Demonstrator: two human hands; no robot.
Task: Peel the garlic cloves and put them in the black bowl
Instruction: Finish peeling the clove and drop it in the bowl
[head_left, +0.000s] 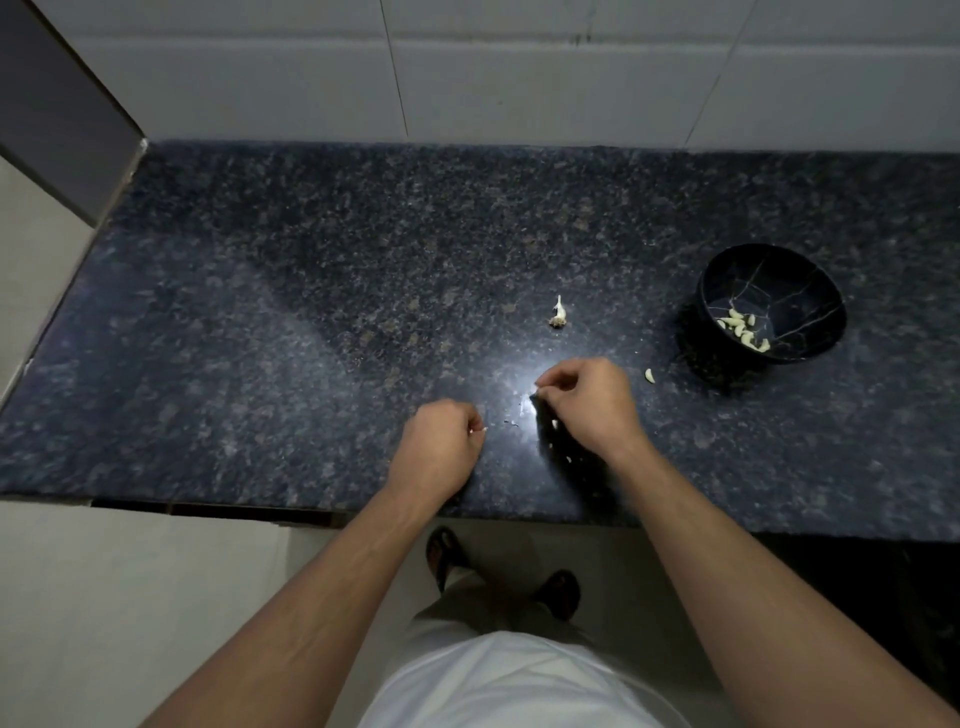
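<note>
One peeled garlic clove (649, 375) is lying loose on the dark granite counter (260, 322), its long axis running roughly away from the person, slightly curved. It is sitting between the right hand (587, 402) and the black bowl (771, 304), just beside the bowl's near-left foot and a little apart from the hand.

The black bowl, veined with pale crack-like lines, is standing upright at the right of the counter and is holding a small heap of peeled cloves (743, 328) gathered against its near inner wall.

The garlic stem remnant (559, 313), root end toward the person and papery tip pointing away, is lying beyond both hands, well apart from them.

The left hand (441, 441) is curling its fingers and pinching a thin pale sliver (479, 429), seemingly skin, at the fingertips. The right hand is likewise curling, fingertips drawn together; something pale is showing at the thumb, but what it is gripping cannot be told. Small pale flecks (561, 441) are lying on the counter under the right wrist.
</note>
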